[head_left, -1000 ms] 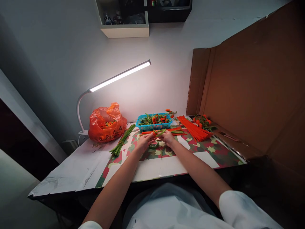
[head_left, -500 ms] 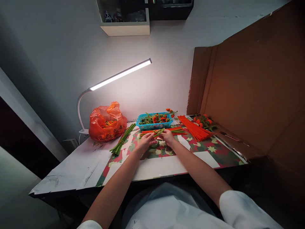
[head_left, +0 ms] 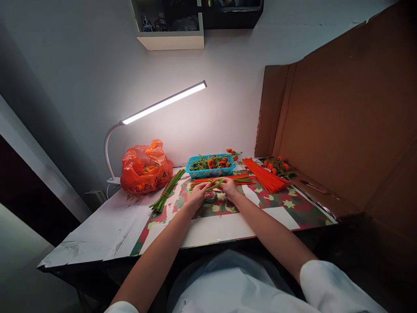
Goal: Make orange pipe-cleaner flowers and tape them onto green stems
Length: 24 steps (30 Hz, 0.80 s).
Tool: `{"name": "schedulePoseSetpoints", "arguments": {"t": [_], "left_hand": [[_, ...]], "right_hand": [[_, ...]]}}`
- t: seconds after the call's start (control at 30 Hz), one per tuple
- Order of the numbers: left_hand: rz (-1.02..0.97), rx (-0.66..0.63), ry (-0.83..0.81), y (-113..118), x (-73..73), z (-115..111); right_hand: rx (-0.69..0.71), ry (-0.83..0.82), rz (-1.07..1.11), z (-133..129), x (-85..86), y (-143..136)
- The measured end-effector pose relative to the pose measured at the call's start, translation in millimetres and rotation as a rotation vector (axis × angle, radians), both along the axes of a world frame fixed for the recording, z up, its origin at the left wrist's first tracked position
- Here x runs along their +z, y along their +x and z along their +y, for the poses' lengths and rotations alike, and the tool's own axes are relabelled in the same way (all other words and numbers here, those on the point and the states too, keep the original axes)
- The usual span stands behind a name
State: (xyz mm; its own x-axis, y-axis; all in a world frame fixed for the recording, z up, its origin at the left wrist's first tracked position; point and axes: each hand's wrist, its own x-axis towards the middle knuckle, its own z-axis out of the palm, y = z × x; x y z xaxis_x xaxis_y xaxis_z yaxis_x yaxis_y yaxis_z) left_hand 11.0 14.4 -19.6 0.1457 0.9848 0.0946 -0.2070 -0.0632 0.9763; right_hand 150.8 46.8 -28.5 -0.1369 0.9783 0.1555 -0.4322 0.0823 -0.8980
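Observation:
Between my fingertips, over the middle of the table, is a short green pipe cleaner (head_left: 215, 184), slanting up to the right. My left hand (head_left: 197, 195) pinches its left end. The fingers of my right hand (head_left: 229, 188) close on its upper right end. Just under my hands lies a roll of green tape (head_left: 211, 197), partly hidden by my left thumb. Behind my fingers, orange and green pipe cleaners (head_left: 243, 178) lie in a row across the table. Whether anything else small is in my fingers is too fine to see.
A blue basket (head_left: 210, 173) of orange pipe-cleaner flowers stands behind. To the left are a tied green pipe-cleaner bundle (head_left: 167, 191), an orange plastic bag (head_left: 146, 169) and a lamp (head_left: 164, 103). Orange pipe cleaners (head_left: 267, 177) and more flowers (head_left: 276, 165) lie right, by a cardboard wall (head_left: 345, 113).
The green pipe cleaner has turned slightly in my fingers and sits a little lower. Both hands stay in nearly the same place, still closed on it.

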Motion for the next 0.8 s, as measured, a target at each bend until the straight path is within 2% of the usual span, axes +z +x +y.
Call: {"name": "schedulePoseSetpoints", "arguments": {"t": [0.43, 0.8], "left_hand": [[0.021, 0.015, -0.015, 1.5, -1.9, 0.8], [-0.041, 0.075, -0.077, 4.0, -2.3, 3.9]], "right_hand": [[-0.020, -0.013, -0.009, 0.6, -2.3, -1.8], [-0.026, -0.055, 0.003, -0.5, -0.9, -1.0]]}}
